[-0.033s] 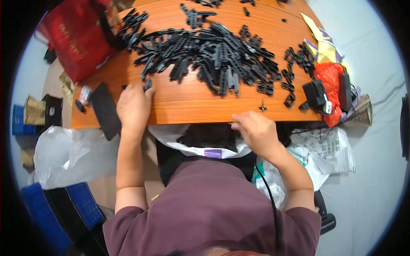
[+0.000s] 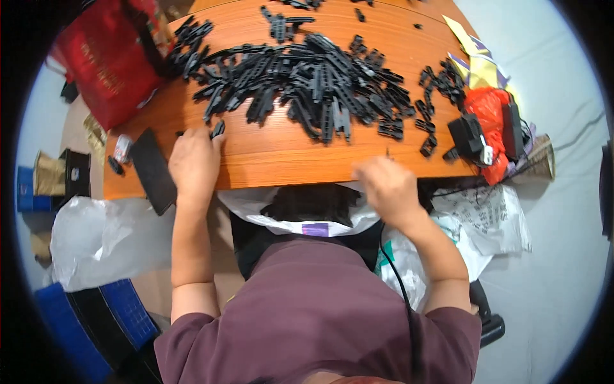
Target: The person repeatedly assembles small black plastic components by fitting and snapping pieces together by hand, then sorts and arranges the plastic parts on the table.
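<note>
My left hand (image 2: 194,160) rests near the table's front left, its fingers curled down and closed. A small black plastic piece (image 2: 219,129) sticks out at its thumb tip and appears to be gripped. Over the front edge, right of the middle, is my right hand (image 2: 389,191), slightly blurred, with fingers drawn together. Whatever they may hold is hidden. Just beyond its knuckles stands a tiny black part (image 2: 387,153), its lower end covered by the hand. A large heap of black plastic pieces (image 2: 320,80) spreads across the table beyond both hands.
Left on the wooden table (image 2: 288,166) are a red bag (image 2: 105,70) and a black phone-like slab (image 2: 152,169). Black linked pieces (image 2: 425,118), a black adapter (image 2: 468,136) and a red plastic bag (image 2: 489,115) lie right. A white bag (image 2: 288,225) hangs below the front edge.
My right hand has moved slightly forward and now covers part of the tiny black part. My left hand stays beside the same piece. The whole view has shifted a little.
</note>
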Motion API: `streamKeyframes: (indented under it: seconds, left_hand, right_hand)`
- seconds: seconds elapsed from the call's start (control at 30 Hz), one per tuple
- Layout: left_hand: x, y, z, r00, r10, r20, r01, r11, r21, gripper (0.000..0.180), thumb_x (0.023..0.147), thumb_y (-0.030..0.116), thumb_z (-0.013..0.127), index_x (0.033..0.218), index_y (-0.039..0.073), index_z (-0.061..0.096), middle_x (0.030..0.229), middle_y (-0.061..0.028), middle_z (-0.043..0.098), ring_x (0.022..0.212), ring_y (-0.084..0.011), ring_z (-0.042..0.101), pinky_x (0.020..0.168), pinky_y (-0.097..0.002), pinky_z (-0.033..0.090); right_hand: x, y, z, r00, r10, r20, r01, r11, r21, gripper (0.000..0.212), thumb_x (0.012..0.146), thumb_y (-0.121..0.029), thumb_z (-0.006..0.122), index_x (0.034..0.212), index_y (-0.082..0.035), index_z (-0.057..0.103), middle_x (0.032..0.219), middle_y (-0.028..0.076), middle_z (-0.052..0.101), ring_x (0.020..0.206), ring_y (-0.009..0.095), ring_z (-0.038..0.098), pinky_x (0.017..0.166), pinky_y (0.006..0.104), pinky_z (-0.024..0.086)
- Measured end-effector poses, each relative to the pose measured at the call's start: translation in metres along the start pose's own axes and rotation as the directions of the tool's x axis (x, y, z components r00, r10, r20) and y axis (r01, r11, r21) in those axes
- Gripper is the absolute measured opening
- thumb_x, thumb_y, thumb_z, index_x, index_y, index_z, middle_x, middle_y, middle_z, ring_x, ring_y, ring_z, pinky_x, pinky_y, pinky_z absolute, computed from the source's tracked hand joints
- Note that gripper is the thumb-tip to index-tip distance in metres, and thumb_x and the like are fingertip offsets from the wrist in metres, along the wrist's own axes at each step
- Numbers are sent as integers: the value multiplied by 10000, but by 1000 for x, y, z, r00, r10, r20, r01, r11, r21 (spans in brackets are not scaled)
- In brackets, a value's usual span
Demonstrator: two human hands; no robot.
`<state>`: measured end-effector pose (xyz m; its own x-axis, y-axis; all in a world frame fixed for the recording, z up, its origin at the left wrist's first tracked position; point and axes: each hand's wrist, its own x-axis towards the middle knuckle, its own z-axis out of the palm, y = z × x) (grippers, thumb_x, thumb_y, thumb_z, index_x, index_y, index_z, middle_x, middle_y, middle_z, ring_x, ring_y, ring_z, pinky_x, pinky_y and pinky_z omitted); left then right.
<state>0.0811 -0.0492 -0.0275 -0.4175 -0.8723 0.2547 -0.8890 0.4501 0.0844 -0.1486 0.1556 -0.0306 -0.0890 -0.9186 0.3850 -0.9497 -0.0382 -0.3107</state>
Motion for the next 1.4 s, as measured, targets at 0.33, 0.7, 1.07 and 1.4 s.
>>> streamKeyframes:
  seconds: [0.33,0.7,1.07,1.4]
  left_hand:
    - [14,34,-23,891,249,381,373,78,-924,334,734,37,720,977,-7,496,781,-80,600,693,-154,629,597,-257,508]
    - [21,77,-27,742,564,362,460,-36,-887,408,880,417,547,1022,37,588,724,-31,624,474,-42,528,379,-153,387]
    - [11,76,-46,775,579,-253,-500,318,-805,405,699,285,750,961,-6,645,741,-118,634,634,-207,602,573,-291,476]
    - [-2,75,-45,672,625,-397,-682,314,-660,410,630,43,737,1009,-18,593,788,-146,633,710,-281,633,602,-339,503]
  right_hand:
    - [32,62,-8,993,111,-50,-121,944,-307,133,721,-100,672,843,-69,629,781,74,553,758,266,573,677,355,484]
    - [61,-32,-13,947,290,-141,1,433,901,212,783,26,661,986,-19,621,879,50,631,773,93,599,643,229,501]
    - [58,-35,-8,885,-1,-465,264,824,500,217,656,100,720,809,-22,626,847,108,620,704,189,628,602,270,541]
    - [59,-51,-17,895,81,-438,166,853,495,246,639,65,719,852,-20,631,819,103,601,647,209,600,571,298,504]
